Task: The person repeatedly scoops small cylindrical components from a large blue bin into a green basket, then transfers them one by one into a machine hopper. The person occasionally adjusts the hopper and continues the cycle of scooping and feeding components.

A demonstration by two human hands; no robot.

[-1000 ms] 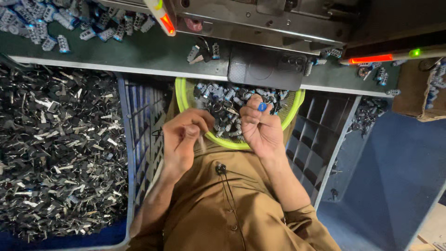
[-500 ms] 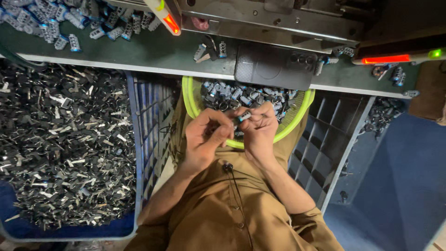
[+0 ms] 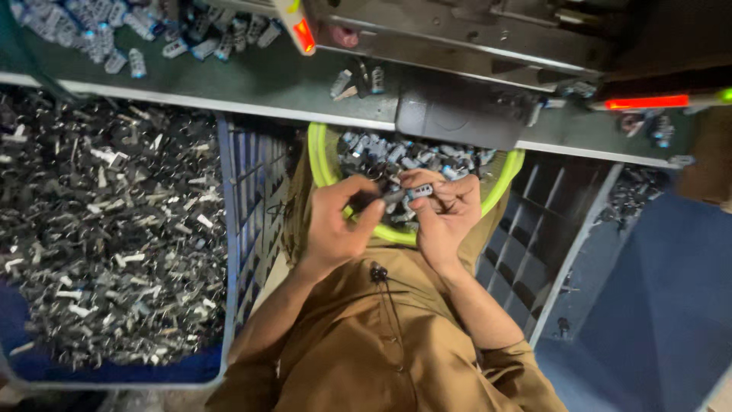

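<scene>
A yellow-green bowl (image 3: pixel 317 156) full of small grey and blue metal parts (image 3: pixel 396 152) rests on my lap under the bench edge. Over its near rim my left hand (image 3: pixel 339 221) pinches a small dark part (image 3: pixel 387 197) between thumb and fingers. My right hand (image 3: pixel 446 214) is closed around a small grey part with a blue end (image 3: pixel 421 191). The two hands nearly touch, fingertips meeting above the bowl. My brown sleeves and shirt fill the bottom of the view.
A blue crate (image 3: pixel 229 229) on the left holds a heap of small silver metal pieces (image 3: pixel 99 229). A green bench (image 3: pixel 229 84) at the top carries more blue-grey parts (image 3: pixel 91 34) and a machine with red lights (image 3: pixel 648 101). Another slatted crate (image 3: pixel 549 236) stands right.
My hands rose slightly and closed together over the bowl. The left hand moved right from the lap to meet the right hand, and the parts now touch between the fingertips.
</scene>
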